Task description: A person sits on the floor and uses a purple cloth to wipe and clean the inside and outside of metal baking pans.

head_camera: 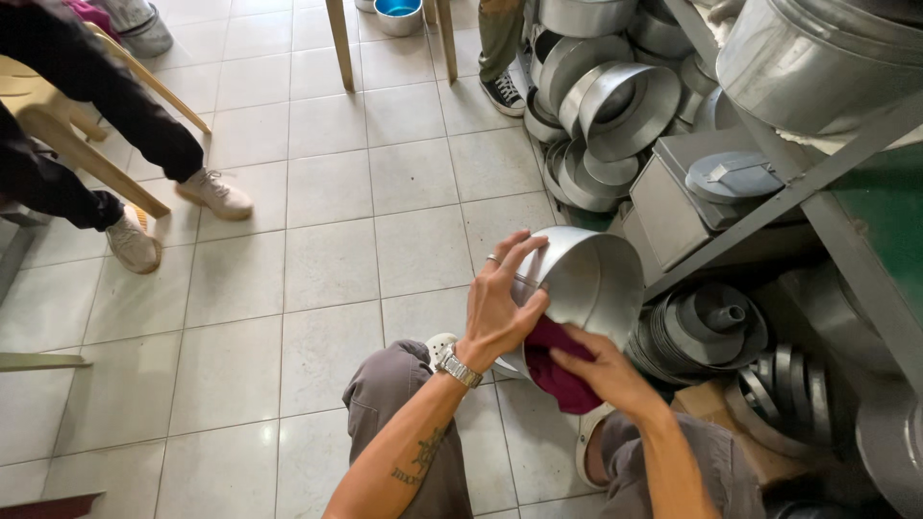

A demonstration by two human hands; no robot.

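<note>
A round metal pan (588, 277) with shiny aluminium walls is held tilted above my knees. My left hand (500, 303), with a ring and a wristwatch, grips the pan's rim and outer wall. My right hand (601, 370) presses a dark red cloth (556, 370) against the pan's lower edge. Part of the cloth is hidden under my fingers.
Stacks of metal pans (606, 96), lids and box-shaped tins fill a slanted rack (779, 197) on the right. More round tins (707, 332) lie below it. A person sits on a plastic chair (58, 125) at the left; another person's shoe (502, 93) stands near wooden legs (338, 43). White floor tiles (327, 259) lie between.
</note>
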